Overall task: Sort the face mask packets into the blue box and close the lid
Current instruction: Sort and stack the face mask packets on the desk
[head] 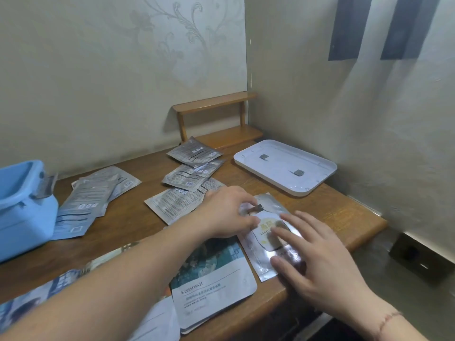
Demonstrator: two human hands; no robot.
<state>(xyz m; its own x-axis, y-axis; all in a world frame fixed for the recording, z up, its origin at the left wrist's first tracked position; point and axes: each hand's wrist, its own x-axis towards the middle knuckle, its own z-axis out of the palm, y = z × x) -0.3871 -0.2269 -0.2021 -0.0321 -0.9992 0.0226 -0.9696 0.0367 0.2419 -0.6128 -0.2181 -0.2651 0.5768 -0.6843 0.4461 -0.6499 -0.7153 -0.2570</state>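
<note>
Pinching a silver packet (267, 232) at its top edge, the left hand (226, 212) works beside the right hand (317, 262), fingers spread flat on it. Blue box (22, 205) stands open far left; white lid (285, 166) lies apart near a wooden shelf (216, 119). Three grey packets (194, 168) fan behind.

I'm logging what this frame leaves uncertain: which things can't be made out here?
Head view only:
- blue box: cut off by the left edge; inside hidden by its wall.
- silver packet: print partly covered by the right hand and left hand.
- grey packets: text too small.
- teal packet: top under the left forearm.
</note>
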